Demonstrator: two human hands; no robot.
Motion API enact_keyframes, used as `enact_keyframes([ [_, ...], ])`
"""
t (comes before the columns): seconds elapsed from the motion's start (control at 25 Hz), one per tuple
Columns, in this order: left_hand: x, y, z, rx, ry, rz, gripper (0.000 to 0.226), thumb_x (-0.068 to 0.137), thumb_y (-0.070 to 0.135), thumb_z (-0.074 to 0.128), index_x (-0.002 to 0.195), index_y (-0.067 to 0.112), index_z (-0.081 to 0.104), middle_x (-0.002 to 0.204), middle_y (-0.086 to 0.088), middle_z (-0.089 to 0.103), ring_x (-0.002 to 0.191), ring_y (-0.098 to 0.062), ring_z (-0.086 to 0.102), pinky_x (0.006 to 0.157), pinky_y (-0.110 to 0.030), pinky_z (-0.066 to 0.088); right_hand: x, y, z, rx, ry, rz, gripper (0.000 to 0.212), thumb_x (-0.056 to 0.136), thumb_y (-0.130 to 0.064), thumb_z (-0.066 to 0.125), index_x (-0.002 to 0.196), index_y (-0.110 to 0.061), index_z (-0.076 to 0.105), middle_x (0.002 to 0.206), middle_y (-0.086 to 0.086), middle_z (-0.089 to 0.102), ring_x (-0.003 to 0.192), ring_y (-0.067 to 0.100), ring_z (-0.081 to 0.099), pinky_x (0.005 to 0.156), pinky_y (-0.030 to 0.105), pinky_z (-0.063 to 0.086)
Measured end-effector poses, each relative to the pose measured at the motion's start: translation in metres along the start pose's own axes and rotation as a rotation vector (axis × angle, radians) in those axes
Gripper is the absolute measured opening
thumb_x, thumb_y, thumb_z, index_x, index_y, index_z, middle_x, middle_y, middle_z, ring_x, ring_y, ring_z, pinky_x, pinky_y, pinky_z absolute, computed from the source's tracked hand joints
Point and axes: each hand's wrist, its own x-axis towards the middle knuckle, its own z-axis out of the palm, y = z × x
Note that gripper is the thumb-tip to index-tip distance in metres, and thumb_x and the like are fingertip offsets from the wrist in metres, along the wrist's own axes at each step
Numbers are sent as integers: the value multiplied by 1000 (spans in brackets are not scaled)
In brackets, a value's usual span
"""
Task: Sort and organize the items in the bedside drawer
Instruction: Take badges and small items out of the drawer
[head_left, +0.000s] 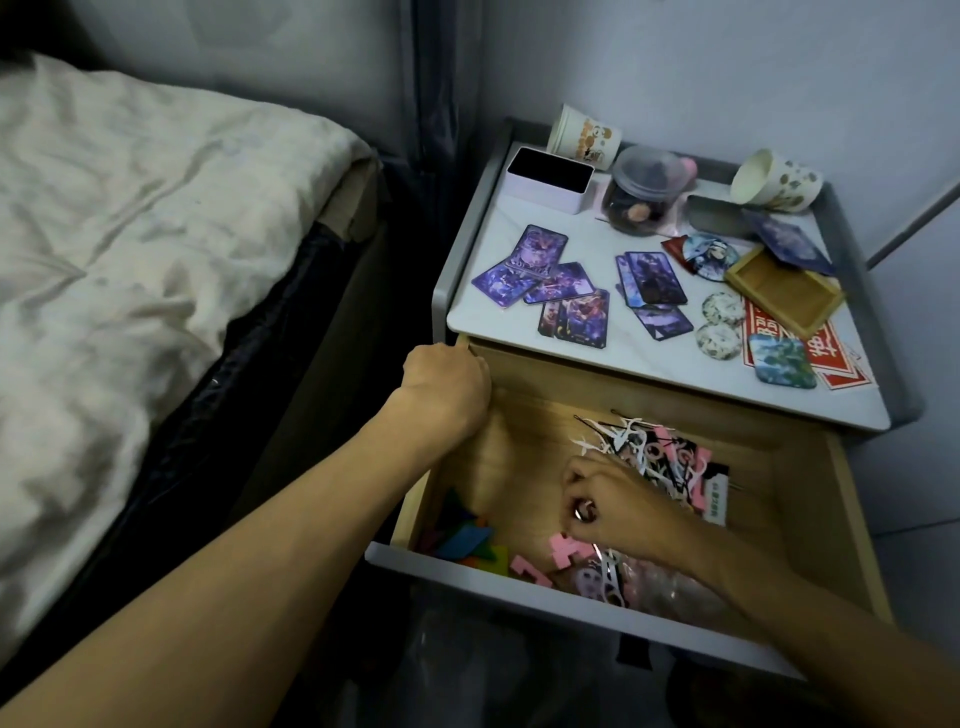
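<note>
My right grip (597, 493), fingers curled (pinching anything? can't tell), sits at the near edge of the tangled pile (654, 452); my left grip (447, 384), farther off, clasps the drawer (815, 483) by its left wall.

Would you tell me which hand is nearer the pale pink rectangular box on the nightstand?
Left. The left hand holds the drawer's left wall, below the pink box; the right hand is farther, inside the drawer.
</note>
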Motion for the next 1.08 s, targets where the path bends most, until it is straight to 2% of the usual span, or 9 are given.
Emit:
enact_keyframes([
  [0.12,1,3,0,45,-19,-3,21,101,23,45,108,15,63,78,-1,48,74,-17,52,55,-28,33,-17,11,-9,-43,-54,20,10,84,-34,65,87,-28,72,103,-14,51,103,1,41,98,24,33],
  [0.24,-1,4,-1,66,-6,11,22,101,18,43,110,14,63,86,-2,54,85,-20,60,61,-29,38,-23,18,-11,-99,-71,21,12,85,-37,63,90,-30,71,106,-14,53,106,3,42,101,28,35],
  [0.4,-4,5,-3,109,-1,27,21,101,14,43,111,14,62,80,-2,46,83,-19,58,64,-28,40,1,24,-14,-135,280,68,26,88,-34,64,111,-22,67,118,-2,55,113,17,47,94,36,46],
  [0.48,-3,5,-4,101,-15,30,20,101,15,44,110,14,62,80,-2,47,83,-19,59,65,-28,43,20,21,-9,-215,311,190,42,89,-35,63,125,-15,59,125,7,53,117,25,46,95,39,47],
  [0.56,-2,5,-5,102,-22,29,20,101,14,44,109,14,62,83,-2,50,86,-19,61,66,-27,42,30,20,3,-246,301,305,47,90,-39,61,128,-12,56,124,11,51,115,30,46,92,42,48],
  [0.68,-2,7,-5,114,-41,21,21,101,14,44,110,14,63,86,-3,52,91,-19,62,65,-28,40,21,29,9,-203,311,380,34,91,-35,60,117,-12,59,115,11,53,108,32,48,88,43,46],
  [0.84,0,8,-5,105,-56,23,22,101,15,45,113,15,63,97,-4,61,95,-20,61,67,-28,40,-7,53,8,-224,303,247,13,87,-24,67,95,-14,65,95,6,58,93,28,58,80,38,47],
  [0.96,-1,7,-4,109,-54,25,22,101,15,46,113,16,64,98,-3,61,97,-20,63,66,-28,40,-15,55,1,-224,242,213,11,88,-29,64,93,-19,64,95,1,58,95,22,58,79,34,48],
  [1.08,-3,8,-5,118,-39,31,22,101,15,44,113,16,63,92,-2,57,95,-19,63,65,-27,40,-3,44,-6,-295,389,273,19,79,-29,73,92,-15,69,92,4,63,88,25,62,74,34,53],
])
